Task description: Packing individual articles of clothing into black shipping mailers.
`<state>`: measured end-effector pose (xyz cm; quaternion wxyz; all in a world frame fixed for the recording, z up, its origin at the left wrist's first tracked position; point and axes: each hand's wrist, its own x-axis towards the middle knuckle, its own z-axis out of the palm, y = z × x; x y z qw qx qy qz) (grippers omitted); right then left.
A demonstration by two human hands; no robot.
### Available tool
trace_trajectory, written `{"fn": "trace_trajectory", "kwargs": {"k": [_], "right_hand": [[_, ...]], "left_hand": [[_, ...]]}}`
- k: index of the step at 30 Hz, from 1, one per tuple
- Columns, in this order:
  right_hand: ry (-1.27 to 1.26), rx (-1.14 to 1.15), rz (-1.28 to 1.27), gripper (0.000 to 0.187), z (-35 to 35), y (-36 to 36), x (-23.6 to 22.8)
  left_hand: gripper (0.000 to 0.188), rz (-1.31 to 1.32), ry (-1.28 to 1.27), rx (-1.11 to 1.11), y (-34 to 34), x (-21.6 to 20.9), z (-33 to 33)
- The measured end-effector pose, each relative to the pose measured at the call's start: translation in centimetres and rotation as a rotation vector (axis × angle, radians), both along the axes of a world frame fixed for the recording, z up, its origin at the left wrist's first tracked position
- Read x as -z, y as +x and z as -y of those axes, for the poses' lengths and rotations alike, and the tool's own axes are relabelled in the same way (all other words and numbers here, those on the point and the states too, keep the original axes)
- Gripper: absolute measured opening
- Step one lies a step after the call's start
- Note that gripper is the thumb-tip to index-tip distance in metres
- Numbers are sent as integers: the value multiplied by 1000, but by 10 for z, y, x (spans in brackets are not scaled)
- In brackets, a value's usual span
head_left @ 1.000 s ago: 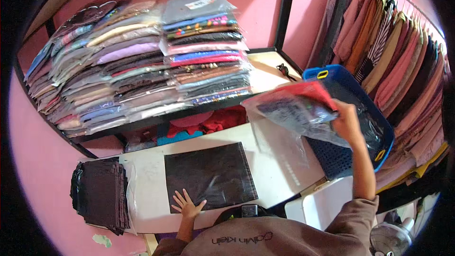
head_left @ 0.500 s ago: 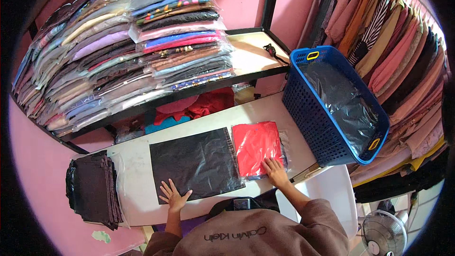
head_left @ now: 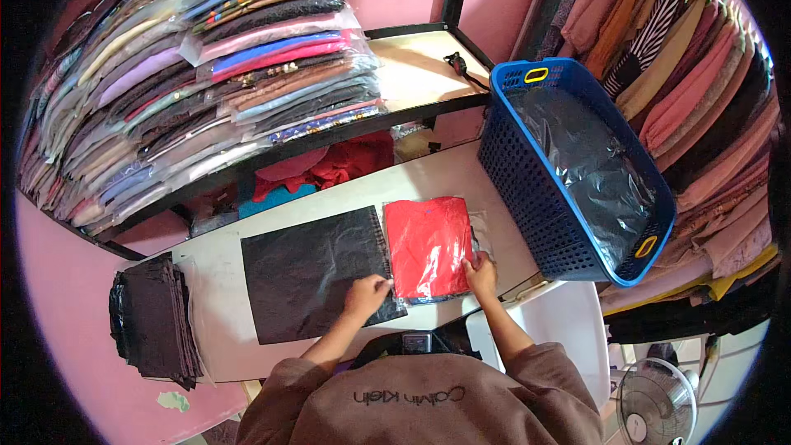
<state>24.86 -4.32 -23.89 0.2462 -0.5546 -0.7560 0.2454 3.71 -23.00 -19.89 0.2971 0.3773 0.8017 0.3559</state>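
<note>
Here's the red packet (head_left: pixel 428 247), flat on the white table (head_left: pixel 219 297), long axis running away from the person, far end leaning slightly left. The right hand (head_left: pixel 483 276) pinches its right edge, thumb on top; the left hand (head_left: pixel 364 297) curls at its near-left edge, grip impossible to tell. Alongside, left, lies a black bag (head_left: pixel 313 272); farther left, a dark stack (head_left: pixel 152 317); rightward, a blue basket (head_left: pixel 527 189).

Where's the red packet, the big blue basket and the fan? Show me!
Red packet (head_left: pixel 428 245): head view, middle of its upper face.
Blue basket (head_left: pixel 527 185): head view, on its long side wall with holes.
Fan (head_left: pixel 657 395): head view, on its round grille.
</note>
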Motion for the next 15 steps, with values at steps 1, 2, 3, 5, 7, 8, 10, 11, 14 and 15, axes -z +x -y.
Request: {"fn": "trace_trajectory", "kwargs": {"k": [1,2,3,5,7,8,10,11,14,15], "right_hand": [[-85,30,32,33,-1,0,1],[-169,60,64,31,-1,0,2],[-170,60,66,31,-1,3,2],[-144,77,-37,30,3,6,-7],[-140,85,-51,29,5,14,-14],[-133,100,-69,29,6,21,-14],[-297,96,102,40,-3,35,8],[-78,107,111,46,-3,35,7],[-22,192,24,62,-17,30,16],[-99,205,-105,64,-22,27,20]], "left_hand": [[29,-56,-71,1,8,4,-10],[28,-112,-141,3,13,7,-18],[28,-111,-141,3,17,10,-21],[29,-162,-169,37,24,7,-24],[28,-119,-185,58,32,-1,-23],[26,-80,-198,86,36,-5,-23],[23,-9,-208,90,40,5,-20],[22,-121,-70,59,41,15,-18],[26,-203,82,-9,44,43,-19],[28,-81,113,-25,43,54,-21]]}}
